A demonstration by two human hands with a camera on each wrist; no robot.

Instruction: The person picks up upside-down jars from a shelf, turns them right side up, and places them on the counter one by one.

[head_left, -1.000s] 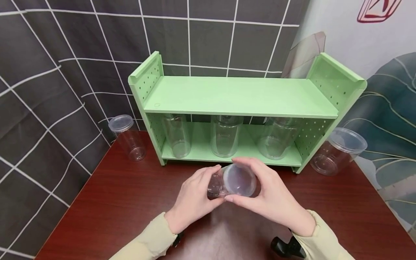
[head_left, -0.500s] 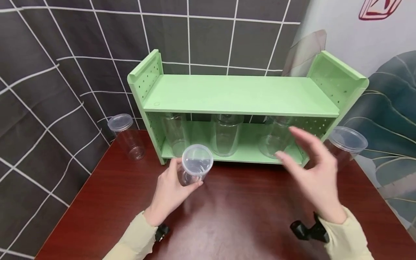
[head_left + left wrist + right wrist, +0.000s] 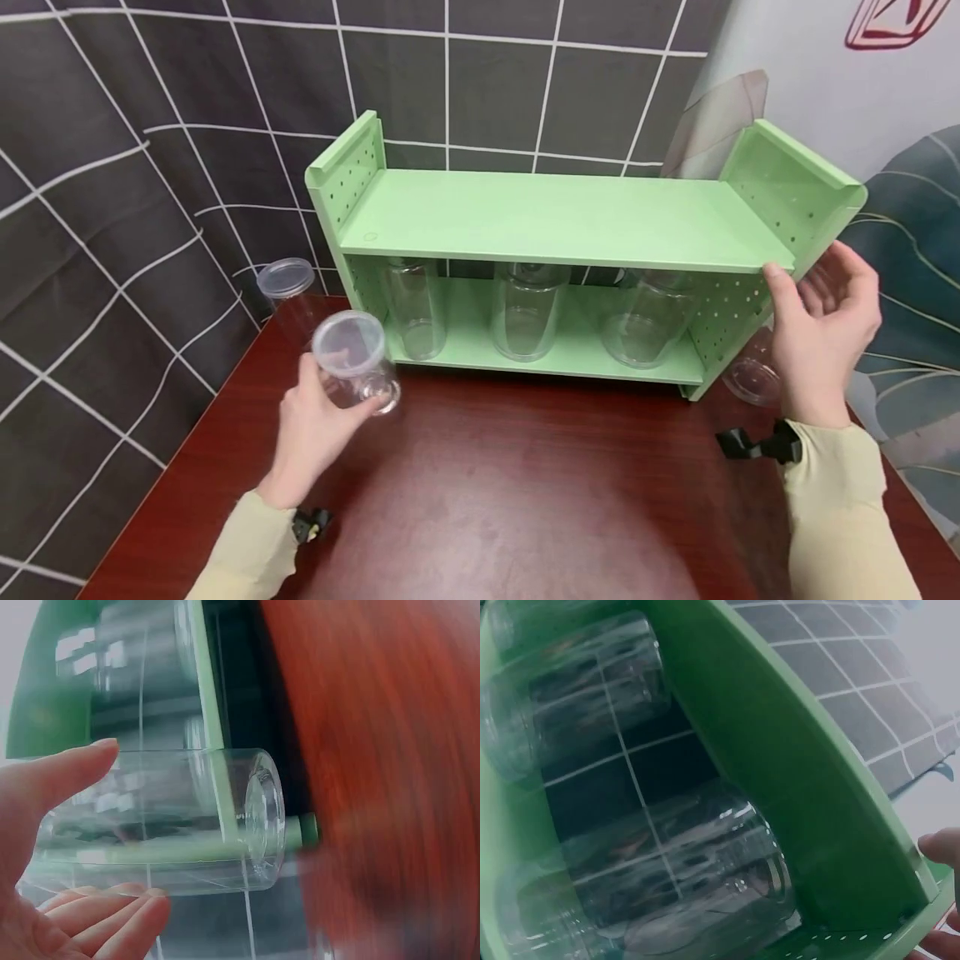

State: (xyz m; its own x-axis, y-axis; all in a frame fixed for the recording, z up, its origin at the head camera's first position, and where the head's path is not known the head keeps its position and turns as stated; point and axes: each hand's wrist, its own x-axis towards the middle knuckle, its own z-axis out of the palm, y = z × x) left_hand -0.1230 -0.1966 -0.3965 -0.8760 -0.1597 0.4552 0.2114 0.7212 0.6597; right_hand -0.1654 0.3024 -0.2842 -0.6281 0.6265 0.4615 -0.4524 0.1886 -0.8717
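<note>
In the head view, my left hand (image 3: 311, 421) grips a clear plastic jar (image 3: 351, 340) with a translucent lid, held over the table left of centre. The left wrist view shows the thumb on one side of the jar (image 3: 210, 817) and the fingers on the other, its base pointing away from the palm. At the right end of the green two-tier shelf (image 3: 562, 218), my right hand (image 3: 825, 337) grips the side panel. Its thumb lies at the front corner of the upper board, with the fingers on the panel's outer side.
Three clear jars stand on the lower tier: a slim one (image 3: 422, 321), a middle one (image 3: 525, 321) and a wide one (image 3: 636, 333). One lidded jar (image 3: 287, 279) stands left of the shelf. Another jar (image 3: 753, 379), partly hidden by my right hand, stands at the right.
Both hands held the jar at first. My right hand let go and moved right to the shelf's side panel, while my left hand carried the jar left.
</note>
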